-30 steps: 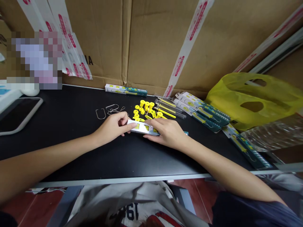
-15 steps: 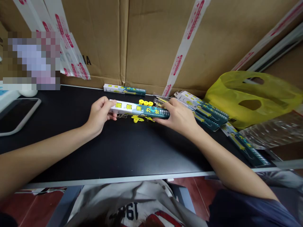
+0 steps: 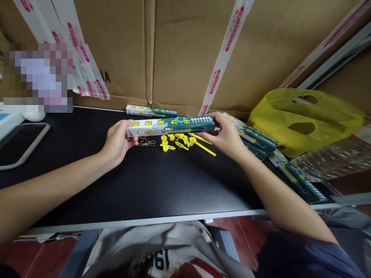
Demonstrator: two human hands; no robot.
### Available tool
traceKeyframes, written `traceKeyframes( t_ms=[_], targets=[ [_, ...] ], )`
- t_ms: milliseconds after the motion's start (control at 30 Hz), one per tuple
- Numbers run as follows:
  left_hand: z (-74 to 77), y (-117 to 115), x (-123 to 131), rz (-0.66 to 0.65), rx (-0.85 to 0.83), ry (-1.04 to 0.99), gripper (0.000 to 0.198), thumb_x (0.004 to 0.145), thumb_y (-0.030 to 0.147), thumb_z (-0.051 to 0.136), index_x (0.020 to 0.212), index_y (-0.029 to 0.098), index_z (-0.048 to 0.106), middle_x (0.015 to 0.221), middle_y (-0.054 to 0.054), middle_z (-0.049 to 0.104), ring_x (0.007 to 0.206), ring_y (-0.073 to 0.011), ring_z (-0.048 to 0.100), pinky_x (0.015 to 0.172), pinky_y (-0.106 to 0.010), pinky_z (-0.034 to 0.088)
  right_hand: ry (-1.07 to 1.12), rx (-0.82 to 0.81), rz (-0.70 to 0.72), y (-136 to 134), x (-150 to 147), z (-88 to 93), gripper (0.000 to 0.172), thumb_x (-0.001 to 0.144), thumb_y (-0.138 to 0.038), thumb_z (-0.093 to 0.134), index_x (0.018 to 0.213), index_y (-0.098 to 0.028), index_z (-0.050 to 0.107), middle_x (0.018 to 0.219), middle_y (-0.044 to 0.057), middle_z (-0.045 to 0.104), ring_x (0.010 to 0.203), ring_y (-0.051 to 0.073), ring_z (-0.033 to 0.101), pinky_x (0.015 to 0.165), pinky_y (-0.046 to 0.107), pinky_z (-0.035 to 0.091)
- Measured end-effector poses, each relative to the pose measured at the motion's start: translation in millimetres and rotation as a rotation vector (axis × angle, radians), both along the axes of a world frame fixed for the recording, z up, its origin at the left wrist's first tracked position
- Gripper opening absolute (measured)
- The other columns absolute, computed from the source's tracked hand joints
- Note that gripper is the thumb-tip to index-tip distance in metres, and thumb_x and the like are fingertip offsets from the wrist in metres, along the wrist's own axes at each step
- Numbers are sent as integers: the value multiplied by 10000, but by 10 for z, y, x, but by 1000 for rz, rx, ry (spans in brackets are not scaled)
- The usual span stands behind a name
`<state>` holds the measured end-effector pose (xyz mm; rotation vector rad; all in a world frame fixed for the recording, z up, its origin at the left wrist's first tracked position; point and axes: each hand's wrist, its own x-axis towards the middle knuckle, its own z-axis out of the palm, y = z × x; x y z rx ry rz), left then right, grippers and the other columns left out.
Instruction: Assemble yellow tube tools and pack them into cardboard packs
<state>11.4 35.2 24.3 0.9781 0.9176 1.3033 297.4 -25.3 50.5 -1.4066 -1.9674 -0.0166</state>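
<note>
Between my two hands, a long narrow spring scale box point(image 3: 171, 126), white at one end and teal at the other with yellow characters, is held level above the black table. My left hand point(image 3: 118, 141) is closed on its white end. Its teal end sits in the grip of my right hand point(image 3: 224, 135). Below and behind the box lie small yellow plastic parts point(image 3: 183, 142), including thin yellow sticks point(image 3: 205, 147). Some bent wire hooks point(image 3: 147, 141) rest near my left fingertips. The box partly hides these pieces.
A matching box point(image 3: 152, 112) lies at the back against a large cardboard carton point(image 3: 179, 54). More boxes point(image 3: 256, 135) are piled on the right, beside a yellow plastic bag point(image 3: 269, 112) and a clear plastic bottle point(image 3: 333, 158). A phone point(image 3: 24, 144) lies at the left.
The box has risen slightly and turned, its teal end now farther right and higher. My right hand has shifted outward to that end, uncovering more yellow parts.
</note>
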Motion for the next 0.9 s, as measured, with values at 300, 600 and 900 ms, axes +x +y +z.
traceKeyframes(
  t_ms=[300,600,900],
  targets=[
    [-45,86,-65,-82,207,215,133,831,351,500,853,222,519,502,65,460,304,-57,335,289,-167,298,191,-192,209,-87,-95,10,407,846,-409,583,1203,-245,474,1118,66,572,619,120,578,501,260,516],
    [18,132,-101,-219,-17,169,277,795,450,556,714,196,483,406,99,270,298,-33,196,270,-140,155,455,-346,368,-76,-79,13,482,862,-493,553,1241,-242,397,600,-69,505,468,112,504,463,243,475],
    [50,170,-110,-280,-269,123,238,802,377,472,679,178,508,390,101,225,280,-32,146,243,-128,131,520,-302,355,-69,-77,13,511,894,-610,440,1212,-217,518,597,-43,518,471,111,501,459,235,470]
  ],
)
